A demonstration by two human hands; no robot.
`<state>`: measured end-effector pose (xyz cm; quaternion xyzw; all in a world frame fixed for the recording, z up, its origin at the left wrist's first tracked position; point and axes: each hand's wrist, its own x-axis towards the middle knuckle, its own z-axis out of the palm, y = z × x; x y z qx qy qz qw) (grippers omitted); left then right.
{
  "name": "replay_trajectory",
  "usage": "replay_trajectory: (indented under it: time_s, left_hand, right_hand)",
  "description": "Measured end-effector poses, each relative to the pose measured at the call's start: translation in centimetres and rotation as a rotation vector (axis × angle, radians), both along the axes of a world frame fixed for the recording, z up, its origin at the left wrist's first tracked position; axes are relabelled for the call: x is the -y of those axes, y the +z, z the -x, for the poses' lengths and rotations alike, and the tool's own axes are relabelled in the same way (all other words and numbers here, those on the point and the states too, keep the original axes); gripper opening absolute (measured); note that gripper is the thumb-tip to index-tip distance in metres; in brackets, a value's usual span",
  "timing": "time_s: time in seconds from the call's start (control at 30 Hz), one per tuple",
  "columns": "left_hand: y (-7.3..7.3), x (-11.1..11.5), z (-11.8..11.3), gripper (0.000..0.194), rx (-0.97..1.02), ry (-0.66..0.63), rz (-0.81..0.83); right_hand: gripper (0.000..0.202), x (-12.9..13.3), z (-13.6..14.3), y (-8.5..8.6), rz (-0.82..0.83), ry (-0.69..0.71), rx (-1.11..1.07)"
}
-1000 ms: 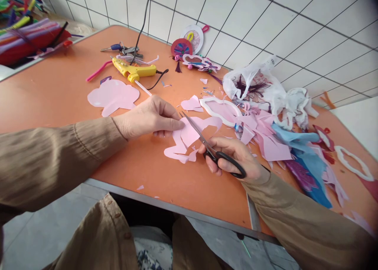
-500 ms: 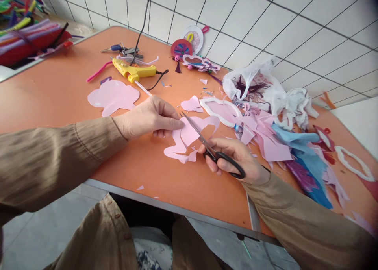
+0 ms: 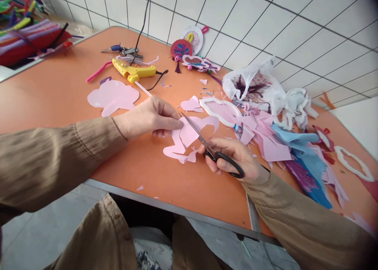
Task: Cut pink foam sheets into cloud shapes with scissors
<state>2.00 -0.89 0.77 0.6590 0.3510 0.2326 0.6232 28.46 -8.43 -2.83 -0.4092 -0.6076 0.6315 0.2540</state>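
Between thumb and fingers, my left hand (image 3: 152, 116) pinches the upper left edge of a partly cut pink paper (image 3: 189, 134). My right hand (image 3: 233, 156) grips the black handles of a pair of scissors (image 3: 203, 140), whose blades point up and left across the paper near my left fingertips. A curved strip of the same pink material hangs below, towards me. To the left, behind my left wrist, a pink cloud-shaped piece (image 3: 113, 97) lies flat on the orange table (image 3: 141, 156).
A yellow glue gun (image 3: 134, 71) with its cord and some keys (image 3: 130, 51) lie at the back left. Round ornaments (image 3: 181, 49) lean by the tiled wall. Right of them are a white plastic bag (image 3: 254, 81), pink scraps (image 3: 265, 136) and blue cloth (image 3: 307, 156).
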Motion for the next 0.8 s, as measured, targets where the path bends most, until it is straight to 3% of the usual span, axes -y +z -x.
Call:
replay_trajectory:
  time_s: [0.63, 0.8]
  left_hand:
    - [-0.4, -0.2, 0.3, 0.022, 0.046, -0.038, -0.027]
    - [-0.9, -0.3, 0.4, 0.033, 0.059, -0.059, -0.064]
  right_hand:
    - [0.059, 0.0, 0.8, 0.6, -0.001, -0.043, 0.013]
    - [0.054, 0.1, 0.5, 0.2, 0.027, -0.054, 0.002]
